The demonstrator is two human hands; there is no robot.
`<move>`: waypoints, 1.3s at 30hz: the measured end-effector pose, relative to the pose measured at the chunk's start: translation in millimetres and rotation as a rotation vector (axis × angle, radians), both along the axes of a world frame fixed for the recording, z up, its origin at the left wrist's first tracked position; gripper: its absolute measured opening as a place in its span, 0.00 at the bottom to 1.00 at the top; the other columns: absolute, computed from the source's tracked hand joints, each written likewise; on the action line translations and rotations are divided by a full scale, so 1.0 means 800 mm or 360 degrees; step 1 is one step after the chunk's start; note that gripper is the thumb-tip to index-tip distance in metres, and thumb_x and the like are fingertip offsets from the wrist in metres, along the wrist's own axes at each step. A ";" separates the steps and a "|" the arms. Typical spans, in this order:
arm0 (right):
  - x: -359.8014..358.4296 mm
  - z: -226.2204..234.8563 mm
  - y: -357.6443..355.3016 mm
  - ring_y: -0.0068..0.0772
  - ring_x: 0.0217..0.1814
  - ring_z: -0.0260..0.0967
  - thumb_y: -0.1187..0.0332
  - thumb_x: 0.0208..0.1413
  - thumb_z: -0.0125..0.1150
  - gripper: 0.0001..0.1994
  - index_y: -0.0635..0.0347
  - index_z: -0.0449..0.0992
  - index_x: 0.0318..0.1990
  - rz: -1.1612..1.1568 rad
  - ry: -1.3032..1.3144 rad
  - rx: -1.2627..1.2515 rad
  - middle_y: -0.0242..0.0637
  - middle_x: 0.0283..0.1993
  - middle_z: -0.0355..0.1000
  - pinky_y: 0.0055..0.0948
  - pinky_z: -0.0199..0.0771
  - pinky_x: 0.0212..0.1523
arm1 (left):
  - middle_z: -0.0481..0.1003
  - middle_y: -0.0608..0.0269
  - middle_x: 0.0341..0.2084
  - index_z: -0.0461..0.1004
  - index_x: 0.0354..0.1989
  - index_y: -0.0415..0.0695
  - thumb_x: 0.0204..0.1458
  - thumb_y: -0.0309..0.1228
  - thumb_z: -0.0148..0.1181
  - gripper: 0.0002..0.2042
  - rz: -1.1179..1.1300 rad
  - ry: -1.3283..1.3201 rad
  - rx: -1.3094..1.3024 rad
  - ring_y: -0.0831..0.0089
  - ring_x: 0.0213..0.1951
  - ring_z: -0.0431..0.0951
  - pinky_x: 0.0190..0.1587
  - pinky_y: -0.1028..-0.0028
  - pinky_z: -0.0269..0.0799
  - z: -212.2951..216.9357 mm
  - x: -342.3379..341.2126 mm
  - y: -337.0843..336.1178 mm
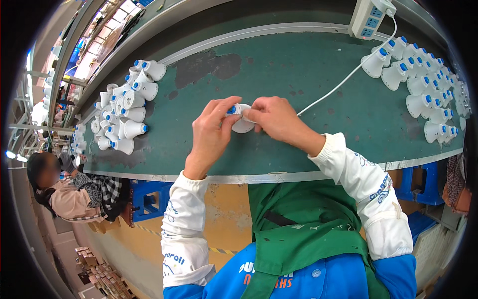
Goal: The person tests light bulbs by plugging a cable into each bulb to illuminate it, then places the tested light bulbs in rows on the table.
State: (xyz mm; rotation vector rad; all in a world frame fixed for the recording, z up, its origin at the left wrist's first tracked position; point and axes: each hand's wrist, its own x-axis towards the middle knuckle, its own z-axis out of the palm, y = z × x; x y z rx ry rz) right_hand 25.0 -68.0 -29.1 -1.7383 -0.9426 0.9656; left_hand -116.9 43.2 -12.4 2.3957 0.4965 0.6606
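Note:
Over the middle of the green worktable (279, 60), my two hands hold one white cone-shaped part with a blue cap (243, 125), which looks like a lamp housing. My left hand (211, 130) pinches its narrow end between thumb and fingers, right beside the blue cap. The fingers of my right hand (280, 118) are closed on the white body from the other side and hide part of it. Whether anything small sits under the right fingertips, I cannot tell.
Similar white cones (133, 113) lie in a heap at the left, and more blue-capped cones (420, 82) stand at the right. A white cable (343, 79) runs across the table to a power strip (369, 21). Another person (74, 192) sits at the far left. Blue stools (149, 199) stand below.

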 end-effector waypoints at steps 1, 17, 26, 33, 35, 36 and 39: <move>0.000 0.000 -0.002 0.41 0.29 0.75 0.57 0.53 0.55 0.16 0.64 0.79 0.30 -0.0043 -0.0092 0.0018 0.42 0.26 0.76 0.37 0.71 0.32 | 0.77 0.56 0.39 0.76 0.45 0.46 0.48 0.21 0.61 0.15 -0.0029 -0.0025 0.0142 0.61 0.37 0.80 0.35 0.70 0.78 -0.002 0.000 -0.002; -0.016 -0.008 -0.017 0.44 0.24 0.69 0.61 0.51 0.55 0.12 0.58 0.80 0.25 -0.0030 -0.0565 0.0205 0.39 0.20 0.73 0.38 0.59 0.35 | 0.73 0.60 0.47 0.69 0.47 0.49 0.44 0.23 0.62 0.20 0.0114 0.0071 0.0274 0.55 0.36 0.79 0.32 0.64 0.75 -0.022 0.003 -0.020; -0.014 -0.018 -0.089 0.40 0.22 0.64 0.68 0.50 0.58 0.11 0.57 0.70 0.17 -0.0144 -0.1061 0.0599 0.37 0.16 0.67 0.37 0.54 0.37 | 0.75 0.59 0.44 0.70 0.46 0.47 0.44 0.25 0.63 0.18 0.0158 0.0044 0.0234 0.60 0.30 0.79 0.30 0.67 0.75 -0.021 0.005 -0.025; 0.008 -0.032 -0.181 0.36 0.20 0.55 0.75 0.45 0.64 0.12 0.57 0.66 0.18 -0.0302 -0.1366 0.0780 0.32 0.15 0.59 0.35 0.53 0.35 | 0.75 0.58 0.43 0.70 0.47 0.44 0.46 0.24 0.63 0.17 0.0238 0.0057 0.0222 0.63 0.34 0.79 0.34 0.70 0.77 -0.022 0.009 -0.030; 0.015 -0.035 -0.200 0.35 0.20 0.55 0.75 0.44 0.64 0.10 0.57 0.67 0.18 -0.0344 -0.1400 0.0748 0.32 0.15 0.59 0.36 0.53 0.35 | 0.75 0.59 0.44 0.71 0.48 0.44 0.47 0.22 0.63 0.18 0.0254 0.0107 0.0148 0.67 0.41 0.78 0.40 0.73 0.79 -0.022 0.008 -0.029; 0.018 -0.036 -0.208 0.34 0.20 0.55 0.75 0.43 0.65 0.09 0.58 0.69 0.20 -0.0381 -0.1431 0.0765 0.31 0.15 0.58 0.36 0.54 0.35 | 0.75 0.58 0.43 0.70 0.49 0.43 0.47 0.22 0.62 0.18 0.0240 0.0099 0.0137 0.68 0.41 0.78 0.40 0.73 0.79 -0.022 0.007 -0.028; 0.026 -0.041 -0.227 0.34 0.20 0.55 0.75 0.43 0.65 0.08 0.58 0.70 0.21 -0.0423 -0.1463 0.0761 0.30 0.15 0.59 0.36 0.55 0.35 | 0.75 0.58 0.42 0.71 0.48 0.43 0.47 0.22 0.63 0.18 0.0216 0.0078 0.0100 0.69 0.40 0.78 0.40 0.72 0.78 -0.023 0.005 -0.024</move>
